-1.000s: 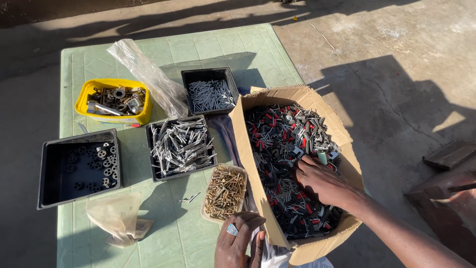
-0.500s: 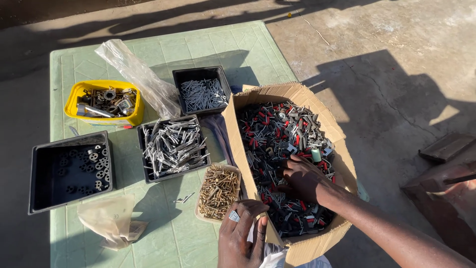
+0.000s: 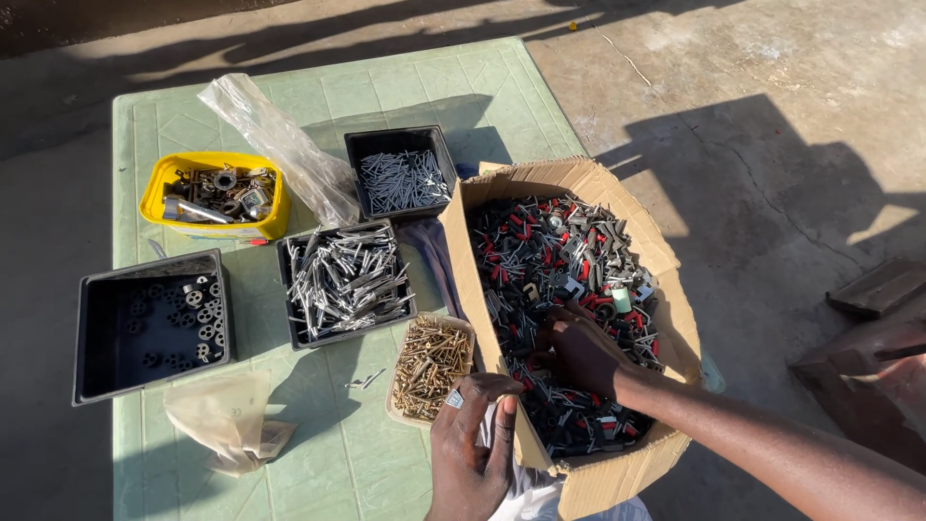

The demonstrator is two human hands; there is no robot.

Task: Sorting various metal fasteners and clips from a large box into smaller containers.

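A torn cardboard box (image 3: 666, 289) stands at the right edge of a pale green table (image 3: 318, 96), full of mixed black, red and grey hardware pieces (image 3: 550, 251). My right hand (image 3: 577, 349) is down inside the box, fingers curled into the pile; whether it holds a piece I cannot tell. My left hand (image 3: 473, 446) grips the box's near left wall, a ring on one finger. Beside it sits a small tray of brass screws (image 3: 430, 365).
A black tray of long silver pins (image 3: 345, 282), a black tray of nails (image 3: 400, 178), a yellow tub of metal parts (image 3: 216, 193), a black tray with washers (image 3: 154, 323), a clear plastic bag (image 3: 275, 145), a crumpled bag (image 3: 230, 420). Concrete ground lies to the right.
My right hand has dug further toward the near left part of the box. My left hand has risen onto the box wall. The view shifted slightly.
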